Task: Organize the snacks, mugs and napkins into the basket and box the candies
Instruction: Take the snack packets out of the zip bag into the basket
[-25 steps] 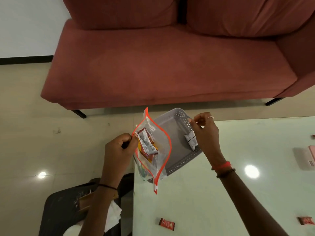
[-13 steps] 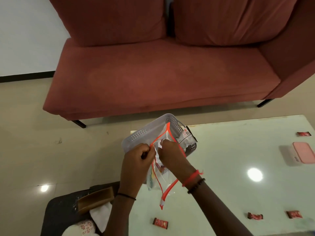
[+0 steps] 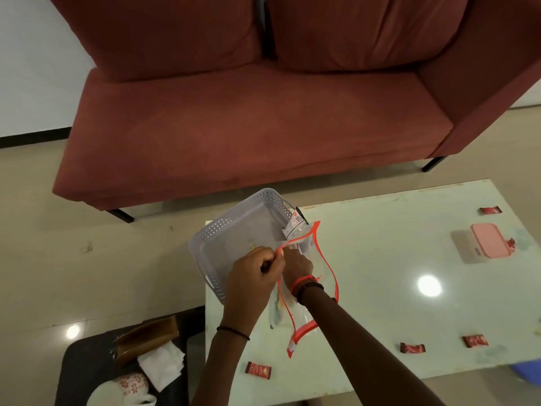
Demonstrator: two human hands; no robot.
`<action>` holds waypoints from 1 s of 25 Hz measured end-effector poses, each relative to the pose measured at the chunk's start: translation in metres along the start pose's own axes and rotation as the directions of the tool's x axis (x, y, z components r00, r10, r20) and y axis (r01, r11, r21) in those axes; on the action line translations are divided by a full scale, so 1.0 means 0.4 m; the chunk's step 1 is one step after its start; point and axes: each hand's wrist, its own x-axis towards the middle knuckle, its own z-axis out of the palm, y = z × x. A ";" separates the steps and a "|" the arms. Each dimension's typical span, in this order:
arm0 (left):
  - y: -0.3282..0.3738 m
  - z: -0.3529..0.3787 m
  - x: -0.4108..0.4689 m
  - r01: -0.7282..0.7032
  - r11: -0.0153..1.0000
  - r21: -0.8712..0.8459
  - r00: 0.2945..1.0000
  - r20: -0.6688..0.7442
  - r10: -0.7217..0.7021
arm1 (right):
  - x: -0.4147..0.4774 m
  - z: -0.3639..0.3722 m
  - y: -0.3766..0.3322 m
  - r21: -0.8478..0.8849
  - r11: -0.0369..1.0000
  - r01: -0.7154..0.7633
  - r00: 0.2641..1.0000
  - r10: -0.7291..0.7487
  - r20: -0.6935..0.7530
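Observation:
My left hand [image 3: 253, 276] pinches the mouth of a clear zip bag with an orange rim [image 3: 322, 268], held above the table's left corner. My right hand [image 3: 295, 262] is inside the bag up to the wrist; what its fingers hold is hidden. Just behind stands a grey perforated basket [image 3: 222, 230] with one snack packet [image 3: 295, 225] leaning on its right wall. Red candies lie on the table at the front left [image 3: 258, 370], front right [image 3: 412, 348] [image 3: 474, 341] and far right [image 3: 490, 211]. A box with a pink lid [image 3: 489, 244] sits at the right.
The glossy white table [image 3: 380, 259] stands before a red sofa [image 3: 248, 127]. Left of the table a dark stool [image 3: 87, 364] carries a brown holder [image 3: 146, 341], white napkins [image 3: 161, 366] and a floral mug [image 3: 123, 389]. Something blue [image 3: 527, 373] shows at the right edge.
My right hand left the basket's right rim, where a snack packet now leans, and went into the zip bag held by my left hand. The view shifted left, showing more candies.

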 end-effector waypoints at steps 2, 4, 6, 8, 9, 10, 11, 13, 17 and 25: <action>0.001 0.002 0.005 0.029 1.000 -0.004 1.000 -0.005 -0.029 | -0.007 -0.008 0.004 0.005 1.000 0.021 1.000 -0.021 -0.012; 0.001 -0.002 0.010 0.054 0.999 -0.002 0.998 -0.017 -0.054 | -0.031 -0.026 0.001 -0.022 0.999 0.048 0.998 -0.049 -0.028; -0.002 -0.011 0.015 0.115 0.993 0.000 0.993 -0.040 -0.115 | -0.067 -0.045 -0.009 -0.065 0.994 0.093 0.993 -0.097 -0.070; -0.004 -0.025 0.024 0.179 0.984 -0.007 0.981 -0.078 -0.179 | -0.109 -0.073 -0.024 -0.060 0.985 0.160 0.976 -0.167 -0.141; -0.004 -0.035 0.029 0.200 0.980 -0.011 0.975 -0.097 -0.200 | -0.130 -0.090 -0.032 -0.045 0.979 0.199 0.964 -0.204 -0.171; -0.005 -0.046 0.036 0.212 0.977 -0.015 0.971 -0.114 -0.212 | -0.149 -0.107 -0.040 -0.011 0.974 0.227 0.955 -0.225 -0.192; -0.006 -0.057 0.043 0.219 0.975 -0.022 0.967 -0.131 -0.220 | -0.167 -0.127 -0.049 0.035 0.969 0.245 0.950 -0.233 -0.206; -0.013 -0.079 0.057 0.234 0.972 -0.036 0.957 -0.166 -0.237 | -0.193 -0.173 -0.062 0.201 0.948 0.247 0.956 -0.205 -0.209; -0.034 -0.124 0.087 0.247 0.969 -0.026 0.939 -0.240 -0.246 | -0.218 -0.259 -0.043 0.679 0.708 0.195 0.981 -0.131 -0.144; -0.077 -0.202 0.122 0.292 0.955 -0.051 0.903 -0.313 -0.293 | 0.044 -0.251 0.073 0.924 0.293 0.247 0.958 0.067 -0.277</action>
